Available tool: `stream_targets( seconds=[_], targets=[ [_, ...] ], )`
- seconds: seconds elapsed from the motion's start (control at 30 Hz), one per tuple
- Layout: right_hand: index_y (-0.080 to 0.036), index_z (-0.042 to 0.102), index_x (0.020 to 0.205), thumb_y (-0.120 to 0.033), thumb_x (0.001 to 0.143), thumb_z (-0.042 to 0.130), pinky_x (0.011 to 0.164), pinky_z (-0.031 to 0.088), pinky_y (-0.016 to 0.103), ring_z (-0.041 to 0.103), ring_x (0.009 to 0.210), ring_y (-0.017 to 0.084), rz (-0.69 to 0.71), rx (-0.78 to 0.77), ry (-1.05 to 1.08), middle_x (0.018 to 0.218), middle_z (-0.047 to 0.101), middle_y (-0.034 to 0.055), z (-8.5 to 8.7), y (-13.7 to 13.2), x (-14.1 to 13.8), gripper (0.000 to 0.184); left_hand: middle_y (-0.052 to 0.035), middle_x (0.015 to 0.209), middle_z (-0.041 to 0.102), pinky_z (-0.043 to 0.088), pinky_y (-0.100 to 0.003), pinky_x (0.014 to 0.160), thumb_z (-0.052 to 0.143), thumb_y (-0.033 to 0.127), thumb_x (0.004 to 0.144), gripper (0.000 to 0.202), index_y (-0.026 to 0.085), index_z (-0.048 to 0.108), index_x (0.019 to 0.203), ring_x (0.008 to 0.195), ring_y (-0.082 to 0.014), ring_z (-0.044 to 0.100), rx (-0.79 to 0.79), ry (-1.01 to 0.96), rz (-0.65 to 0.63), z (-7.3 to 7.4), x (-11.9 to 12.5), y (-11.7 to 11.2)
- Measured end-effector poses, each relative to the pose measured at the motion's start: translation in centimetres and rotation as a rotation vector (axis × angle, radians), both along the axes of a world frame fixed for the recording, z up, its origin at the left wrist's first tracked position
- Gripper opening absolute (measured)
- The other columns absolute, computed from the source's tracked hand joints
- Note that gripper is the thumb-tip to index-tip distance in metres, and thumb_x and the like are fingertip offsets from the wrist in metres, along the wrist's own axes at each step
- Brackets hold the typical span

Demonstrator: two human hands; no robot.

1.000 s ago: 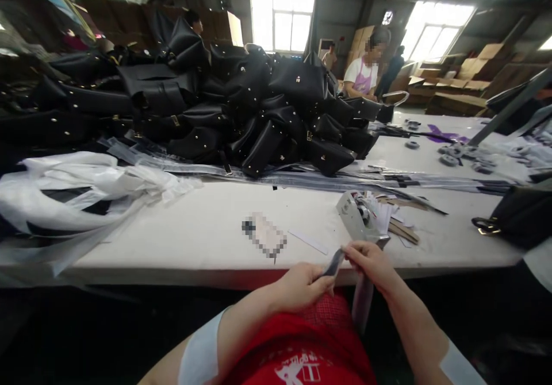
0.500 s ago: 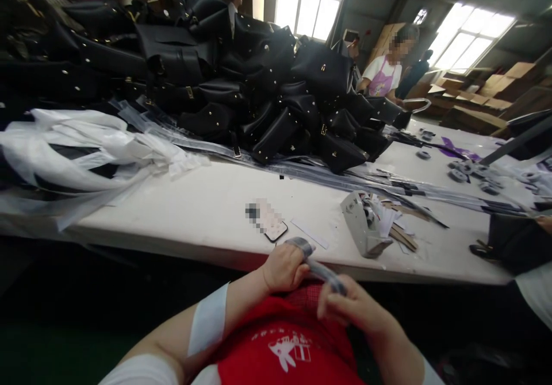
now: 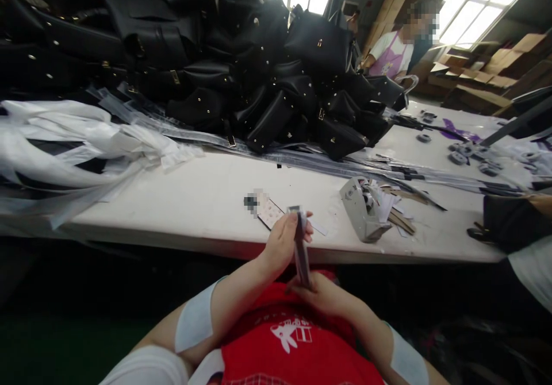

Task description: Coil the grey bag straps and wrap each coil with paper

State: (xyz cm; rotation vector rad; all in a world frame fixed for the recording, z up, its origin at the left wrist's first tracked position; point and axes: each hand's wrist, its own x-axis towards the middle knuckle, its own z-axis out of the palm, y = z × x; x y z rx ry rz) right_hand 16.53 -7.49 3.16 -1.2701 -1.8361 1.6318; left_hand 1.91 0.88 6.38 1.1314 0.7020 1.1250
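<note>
Left hand (image 3: 282, 242), head view: clamped on top of strap (image 3: 301, 253); right hand (image 3: 326, 297) pinches bottom end. Two-end grip likely keeps strap taut, upright over lap, at table (image 3: 194, 201) edge. Tape dispenser (image 3: 361, 211) near.

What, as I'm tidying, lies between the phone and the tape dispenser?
Head view: a thin white strip lies on the table there; the strap in the left hand crosses in front.
</note>
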Motion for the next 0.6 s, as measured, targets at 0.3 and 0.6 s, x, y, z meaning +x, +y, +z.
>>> stream_targets(
  seconds=[0.3, 0.6],
  targets=[
    [-0.015, 0.069, 0.093, -0.05, 0.086, 0.059, 0.057, 0.047, 0.025, 0.058, 0.059, 0.015, -0.307, 0.088, 0.006, 0.069, 0.065, 0.0028, 3.2, 2.5, 9.7, 0.037, -0.0049, 0.05, 0.055, 0.041, -0.027, 0.055, 0.029, 0.062, 0.091, 0.064, 0.017, 0.06, 0.058, 0.049, -0.0146, 0.052, 0.373, 0.618, -0.43, -2.4, -1.3, -0.9],
    [-0.017, 0.063, 0.112, -0.048, 0.083, 0.063, 0.091, 0.048, 0.039, 0.061, 0.099, 0.027, -0.175, 0.133, -0.05, 0.108, 0.068, 0.0082, -1.2, 2.2, 8.6, 0.043, 0.0059, 0.028, 0.03, 0.025, -0.02, 0.03, 0.026, 0.056, 0.096, 0.065, 0.014, 0.058, 0.057, 0.023, -0.0063, 0.019, -0.628, -0.155, -0.374, 2.4, -1.3, 1.0]
  ],
)
